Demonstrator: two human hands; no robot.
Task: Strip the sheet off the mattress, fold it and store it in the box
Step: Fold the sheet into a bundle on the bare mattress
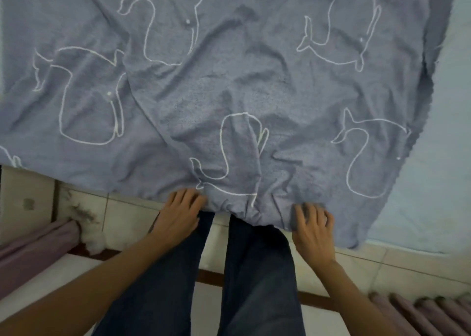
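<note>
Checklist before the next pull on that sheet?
1. Grip of left hand on whale-print sheet hem: cannot tell.
2. Grip of right hand, curled into the hem: ok.
3. Sheet off mattress on the right: ok, bare there.
4. Far and left corners freed: cannot tell.
5. Sheet smooth enough to fold: not ok, creased.
6. Storage box in view: not ok.

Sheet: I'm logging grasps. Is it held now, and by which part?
The right hand grips the sheet by its bunched near hem; left hand touches that hem, grip unclear.
</note>
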